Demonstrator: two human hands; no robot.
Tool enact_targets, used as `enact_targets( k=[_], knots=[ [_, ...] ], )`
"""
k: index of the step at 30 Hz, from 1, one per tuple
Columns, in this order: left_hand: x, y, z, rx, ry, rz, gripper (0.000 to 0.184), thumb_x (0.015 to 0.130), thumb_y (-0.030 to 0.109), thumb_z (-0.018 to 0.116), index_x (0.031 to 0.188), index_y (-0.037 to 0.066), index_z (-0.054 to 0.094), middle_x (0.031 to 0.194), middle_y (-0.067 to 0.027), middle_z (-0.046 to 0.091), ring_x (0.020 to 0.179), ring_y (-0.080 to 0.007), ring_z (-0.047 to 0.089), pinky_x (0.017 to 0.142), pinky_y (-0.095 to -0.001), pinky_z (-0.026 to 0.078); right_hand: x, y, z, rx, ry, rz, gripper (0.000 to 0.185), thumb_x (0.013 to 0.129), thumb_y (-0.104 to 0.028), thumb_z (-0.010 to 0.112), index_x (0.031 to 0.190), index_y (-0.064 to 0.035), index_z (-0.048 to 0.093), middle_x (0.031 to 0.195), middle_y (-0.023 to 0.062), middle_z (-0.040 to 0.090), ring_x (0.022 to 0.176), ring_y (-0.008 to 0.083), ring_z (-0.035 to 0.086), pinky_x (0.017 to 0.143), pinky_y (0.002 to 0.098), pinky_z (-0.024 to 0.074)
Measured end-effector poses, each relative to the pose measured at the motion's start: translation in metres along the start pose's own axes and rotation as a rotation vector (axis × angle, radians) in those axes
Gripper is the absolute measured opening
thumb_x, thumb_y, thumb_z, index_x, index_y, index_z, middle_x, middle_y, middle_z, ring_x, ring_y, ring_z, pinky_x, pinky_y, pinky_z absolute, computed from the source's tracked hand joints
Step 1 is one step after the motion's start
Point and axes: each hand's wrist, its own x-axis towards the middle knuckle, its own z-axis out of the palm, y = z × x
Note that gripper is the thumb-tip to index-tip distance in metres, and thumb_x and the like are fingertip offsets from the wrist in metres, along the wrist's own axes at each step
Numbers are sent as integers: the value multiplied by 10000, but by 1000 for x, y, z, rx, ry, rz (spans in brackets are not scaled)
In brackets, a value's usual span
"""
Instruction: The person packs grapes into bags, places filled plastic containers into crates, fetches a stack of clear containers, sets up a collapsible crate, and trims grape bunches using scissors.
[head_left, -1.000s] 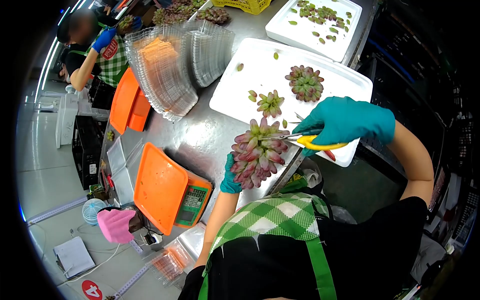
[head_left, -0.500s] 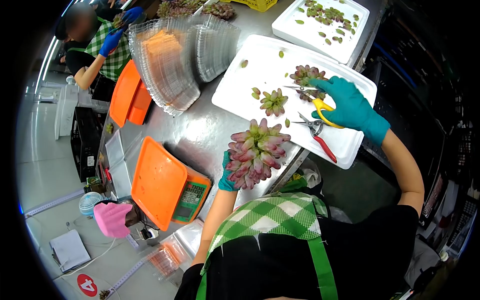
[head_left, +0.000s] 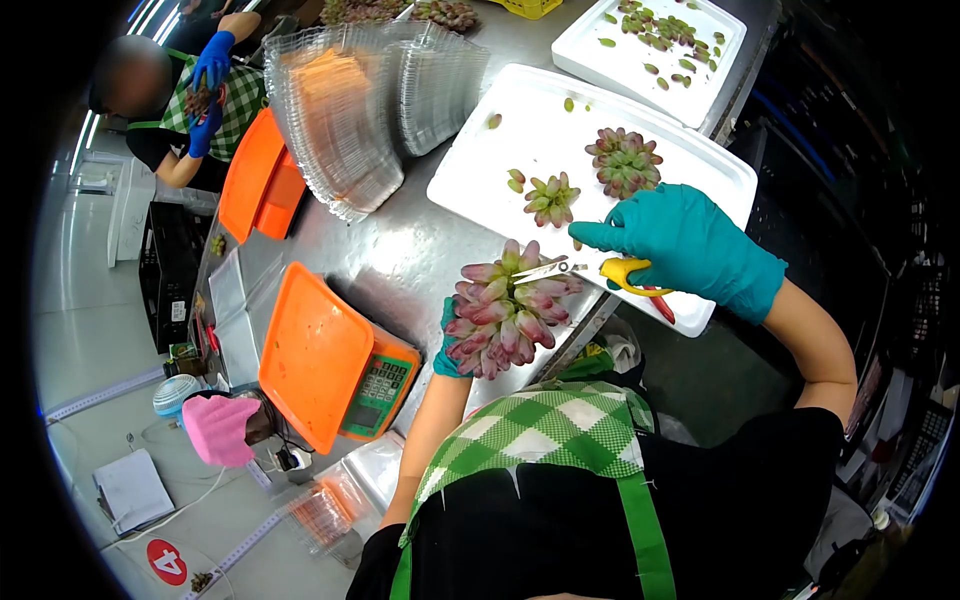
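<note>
My left hand, in a teal glove, holds a large pink-and-green succulent from beneath, so most of its fingers are hidden. Yellow-handled scissors are gripped in my gloved right hand. Their blades are parted and reach over the succulent's upper right leaves. On the white tray sit a smaller rosette succulent, a bigger purple-edged one and a few loose leaves. Red-handled pruning shears lie on the tray, mostly covered by my right hand.
A second white tray at the back holds many loose leaves. Stacked clear plastic containers stand left of the trays. Nearer are an orange weighing scale and another orange pan. Across the table a person in blue gloves handles a plant.
My right hand has brought the scissors from above the tray, down and left, to the held succulent. The purple-edged rosette is now uncovered. My left hand stays nearly still.
</note>
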Motion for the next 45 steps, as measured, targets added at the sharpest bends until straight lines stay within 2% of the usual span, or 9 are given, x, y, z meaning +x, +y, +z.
enact_targets(
  k=[7, 10, 16, 19, 21, 23, 25, 33, 45],
  knots=[
    [-3, 5, -7, 122, 160, -4, 532, 849, 367, 261, 1329, 143, 209, 1394, -76, 173, 1272, -289, 188, 1028, -472, 203, 8, 2, 3, -223, 73, -107, 530, 691, -196, 629, 1199, -201, 475, 714, -1, 491, 650, 165, 522, 538, 296, 414],
    [-2, 11, -26, -74, 6, -73, 590, 841, 470, 312, 1329, 159, 198, 1394, -63, 167, 1258, -175, 223, 1022, -316, 244, 10, 1, 0, -306, 91, -126, 498, 721, -201, 590, 1203, -190, 470, 697, -5, 471, 637, 151, 513, 530, 285, 410],
    [-4, 9, -21, -394, 123, 86, 579, 849, 480, 304, 1327, 169, 208, 1387, -51, 183, 1254, -214, 221, 1019, -342, 239, 7, 1, 7, -395, 103, -131, 495, 727, -178, 566, 1210, -179, 462, 685, -4, 453, 621, 140, 502, 508, 275, 402],
    [4, 4, -18, 4, -221, 5, 522, 861, 371, 273, 1335, 166, 196, 1392, -58, 177, 1266, -279, 202, 1046, -414, 187, 3, 2, 13, -406, 107, -95, 488, 727, -174, 563, 1205, -190, 466, 681, -6, 459, 609, 136, 503, 500, 266, 397],
    [2, 8, -2, -807, -72, -101, 521, 864, 381, 262, 1335, 169, 197, 1389, -60, 180, 1261, -294, 208, 1033, -436, 210, 1, 4, 15, -348, 103, -57, 495, 718, -176, 576, 1200, -207, 470, 676, -7, 467, 598, 138, 505, 500, 265, 397],
    [2, 13, -2, -718, 38, -103, 517, 869, 383, 253, 1335, 167, 196, 1385, -74, 184, 1251, -311, 222, 1015, -457, 240, -1, 6, 14, -245, 87, -15, 515, 697, -182, 604, 1193, -226, 474, 670, -6, 478, 588, 145, 507, 505, 271, 400],
    [5, 20, -13, 267, 82, 3, 510, 876, 376, 245, 1335, 158, 196, 1378, -102, 187, 1238, -329, 244, 991, -477, 277, -3, 8, 12, -143, 89, 76, 564, 663, -191, 641, 1197, -242, 469, 677, -3, 495, 586, 155, 512, 513, 280, 404],
    [-5, 13, 33, 670, 291, 28, 558, 874, 469, 250, 1287, 94, 275, 1280, -187, 330, 961, -269, 471, 745, -353, 466, -5, -2, 19, 432, 186, 167, 469, 669, -209, 683, 1120, -232, 555, 642, 27, 528, 564, 191, 519, 530, 291, 409],
    [-24, 9, 31, 906, 238, 112, 582, 834, 423, 353, 1297, 85, 253, 1285, -176, 330, 1025, -273, 443, 812, -369, 431, 18, -23, -24, 561, -604, 344, 488, 756, -527, 523, 1003, -114, 603, 846, 108, 618, 756, 280, 582, 694, 352, 444]
  ],
)
